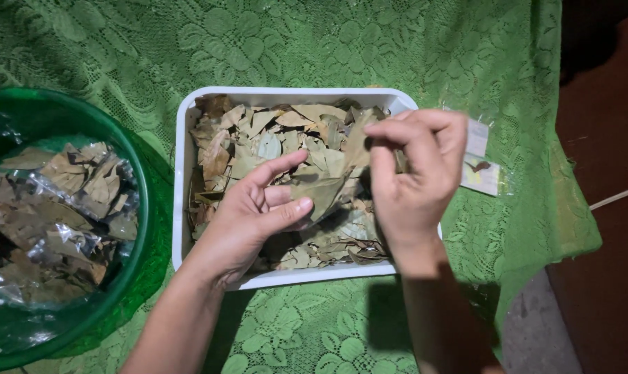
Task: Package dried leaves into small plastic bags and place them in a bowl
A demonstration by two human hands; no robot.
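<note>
Item in hand: dried leaves [328, 190], olive to tan, held over the middle of the white tray [182, 166], between the two hands.
Left hand: left hand [255, 215] is part open, thumb and forefinger closed on the lower end of a long leaf, other fingers curled under.
Right hand: right hand [414, 173] is raised above the tray's right edge, fingertips gathered in a pinch on the upper end of a leaf; what else it holds behind the fingers cannot be told.
Handling, judged: very light, stiff and brittle; likely to crack or crumble if squeezed or bent. Surface looks dry, not slippery.
Where to take hold, judged: by the stalk end or along the midrib, flat between finger pads, with light pressure.
Container one: white tray, rectangular with rounded corners, at the centre of the green lace cloth [397, 48]; filled with loose dried leaves in a heap, some curled.
Container two: green round bowl [144, 201], at the cloth's left edge, just beside the tray; holds clear plastic packets [64, 208] filled with the same kind of leaves.
Beside the tray: small clear packets [483, 166], by the tray's right edge, partly behind the right hand; contents are too small to tell.
</note>
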